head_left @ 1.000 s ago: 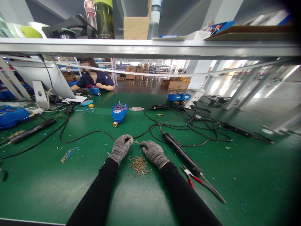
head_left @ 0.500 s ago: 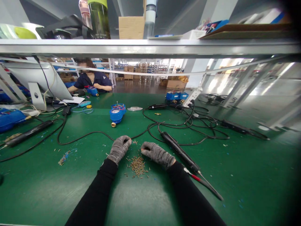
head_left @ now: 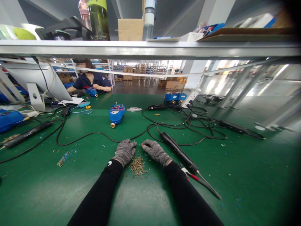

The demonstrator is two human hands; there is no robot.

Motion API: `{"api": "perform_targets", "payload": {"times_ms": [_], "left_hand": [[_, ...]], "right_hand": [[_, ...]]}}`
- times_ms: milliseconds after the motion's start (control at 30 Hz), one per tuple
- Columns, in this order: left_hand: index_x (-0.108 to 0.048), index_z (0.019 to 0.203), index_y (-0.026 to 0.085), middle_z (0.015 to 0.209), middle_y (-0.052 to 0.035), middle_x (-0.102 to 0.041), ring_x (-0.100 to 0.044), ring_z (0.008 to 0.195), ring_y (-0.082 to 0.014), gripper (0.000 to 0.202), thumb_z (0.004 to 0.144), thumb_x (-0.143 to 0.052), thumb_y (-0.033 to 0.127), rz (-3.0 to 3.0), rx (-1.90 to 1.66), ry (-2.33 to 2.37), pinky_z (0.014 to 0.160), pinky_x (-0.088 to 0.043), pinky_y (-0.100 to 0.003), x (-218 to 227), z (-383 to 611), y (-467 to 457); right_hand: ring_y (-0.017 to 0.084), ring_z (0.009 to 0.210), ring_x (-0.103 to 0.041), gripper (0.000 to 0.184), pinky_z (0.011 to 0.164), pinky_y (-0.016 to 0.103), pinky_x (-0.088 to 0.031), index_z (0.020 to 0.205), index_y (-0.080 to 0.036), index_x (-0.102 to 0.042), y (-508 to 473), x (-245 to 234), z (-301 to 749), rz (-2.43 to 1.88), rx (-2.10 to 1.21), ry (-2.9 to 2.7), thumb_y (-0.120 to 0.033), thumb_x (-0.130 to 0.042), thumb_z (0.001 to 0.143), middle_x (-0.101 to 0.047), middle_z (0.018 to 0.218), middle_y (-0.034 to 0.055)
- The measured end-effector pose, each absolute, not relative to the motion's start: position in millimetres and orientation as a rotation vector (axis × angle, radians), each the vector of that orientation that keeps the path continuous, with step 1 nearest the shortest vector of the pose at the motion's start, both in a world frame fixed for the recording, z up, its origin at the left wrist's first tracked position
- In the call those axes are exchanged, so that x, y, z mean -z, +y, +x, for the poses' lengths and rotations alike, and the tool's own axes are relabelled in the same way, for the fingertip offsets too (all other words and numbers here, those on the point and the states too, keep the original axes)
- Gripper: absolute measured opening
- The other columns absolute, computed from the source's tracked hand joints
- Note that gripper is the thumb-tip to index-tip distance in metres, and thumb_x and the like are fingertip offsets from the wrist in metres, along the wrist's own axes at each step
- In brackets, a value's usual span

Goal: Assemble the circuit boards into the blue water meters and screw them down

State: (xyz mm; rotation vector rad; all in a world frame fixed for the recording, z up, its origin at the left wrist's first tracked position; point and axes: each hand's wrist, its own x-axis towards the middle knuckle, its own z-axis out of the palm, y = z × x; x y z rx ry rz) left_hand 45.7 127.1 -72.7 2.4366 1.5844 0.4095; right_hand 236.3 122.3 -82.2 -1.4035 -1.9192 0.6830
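Both my hands wear grey knitted gloves and rest on the green bench on either side of a heap of small brass screws [head_left: 137,164]. My left hand [head_left: 124,151] lies with its fingers curled against the left edge of the heap. My right hand [head_left: 154,151] has its fingers curled down just past the heap's far right edge; whether it holds a screw is hidden. A black electric screwdriver [head_left: 178,151] lies right of my right hand, with red-handled pliers [head_left: 191,175] beside it.
A blue water meter [head_left: 115,114] stands further back in the middle. Black cables [head_left: 188,125] loop across the bench to a power strip [head_left: 191,98]. Another black tool [head_left: 25,135] lies at the left. A person in dark blue sits across the bench [head_left: 90,82]. A metal shelf [head_left: 150,48] runs overhead.
Both hands have drawn back towards me and closer to the screw heap; my left hand's fingers have come down against the heap.
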Motion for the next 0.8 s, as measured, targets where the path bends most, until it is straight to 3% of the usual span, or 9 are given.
{"api": "perform_targets", "payload": {"times_ms": [233,533,700,800], "left_hand": [[-0.07,0.105,0.025,0.106,-0.008,-0.063,-0.056,0.101,-0.0249,0.027,0.083,-0.056,0.033,2.47,-0.415,1.576,0.092,-0.041,-0.037,72.0,44.7,127.6],[-0.069,0.095,0.017,0.102,-0.0124,-0.065,-0.056,0.103,-0.0279,0.02,0.08,-0.057,0.024,2.318,-0.637,1.518,0.097,-0.038,-0.044,80.7,53.1,130.6],[-0.069,0.092,0.016,0.086,-0.0066,-0.07,-0.063,0.082,-0.0202,0.02,0.082,-0.058,0.03,2.101,-0.825,1.285,0.079,-0.049,-0.032,63.7,35.4,122.9],[-0.068,0.095,0.017,0.093,-0.005,-0.071,-0.064,0.086,-0.0178,0.026,0.084,-0.054,0.037,1.932,-1.04,1.183,0.079,-0.05,-0.028,49.0,25.3,121.9]], "right_hand": [[0.018,0.081,-0.06,0.018,0.079,0.029,-0.047,0.089,-0.015,-0.068,120.3,79.5,234.7,-1.439,-0.665,-1.94,-0.025,-0.054,0.084,-0.069,0.087,0.0058],[0.018,0.081,-0.061,0.019,0.079,0.028,-0.048,0.091,-0.014,-0.068,119.2,76.9,233.7,-1.502,-0.626,-1.98,-0.024,-0.053,0.084,-0.069,0.089,0.0064],[0.017,0.083,-0.062,0.021,0.08,0.026,-0.048,0.095,-0.016,-0.068,119.0,77.0,234.8,-1.545,-0.574,-2.018,-0.027,-0.052,0.087,-0.07,0.092,0.0051],[0.018,0.09,-0.062,0.028,0.085,0.027,-0.047,0.111,-0.018,-0.065,118.1,78.4,231.4,-1.616,-0.506,-2.039,-0.025,-0.051,0.088,-0.069,0.1,0.0055]]}}
